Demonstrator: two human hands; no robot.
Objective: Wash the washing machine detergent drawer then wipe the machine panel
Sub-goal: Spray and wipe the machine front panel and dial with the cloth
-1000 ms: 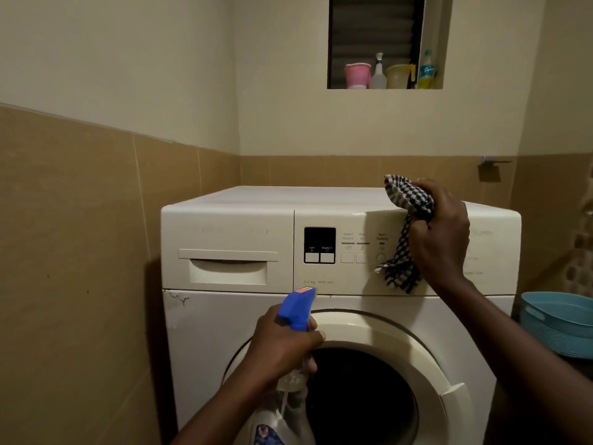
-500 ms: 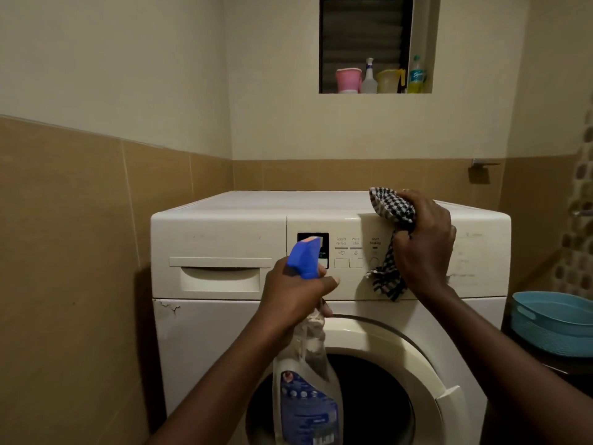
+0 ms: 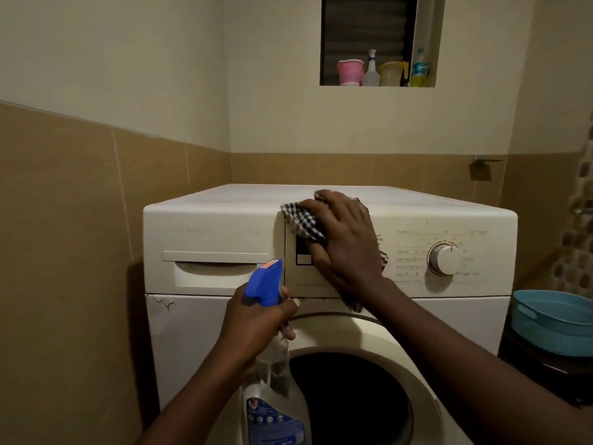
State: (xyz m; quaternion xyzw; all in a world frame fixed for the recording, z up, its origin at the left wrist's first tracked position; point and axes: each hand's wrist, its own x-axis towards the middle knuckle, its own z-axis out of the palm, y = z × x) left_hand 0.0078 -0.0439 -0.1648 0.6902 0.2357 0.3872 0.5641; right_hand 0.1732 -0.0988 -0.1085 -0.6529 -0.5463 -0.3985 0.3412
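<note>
A white front-loading washing machine (image 3: 205, 332) stands against tan tiles, its detergent drawer (image 3: 215, 271) pushed in at the upper left. My right hand (image 3: 345, 242) presses a black-and-white checked cloth (image 3: 303, 221) flat against the control panel (image 3: 414, 268), covering the display and buttons. The round dial (image 3: 446, 260) shows to the right of that hand. My left hand (image 3: 256, 326) grips the neck of a spray bottle (image 3: 272, 409) with a blue trigger head (image 3: 264, 282), held upright below the panel in front of the door.
The round door opening (image 3: 349, 399) is dark below the panel. A blue plastic basket (image 3: 555, 322) sits on something dark at the right. A high window ledge holds a pink cup (image 3: 349, 72), a yellow jug and two bottles. Tiled wall closes in on the left.
My right hand moved left along the panel and flattened the bunched cloth against the display, uncovering the dial. My left hand keeps the spray bottle raised before the panel.
</note>
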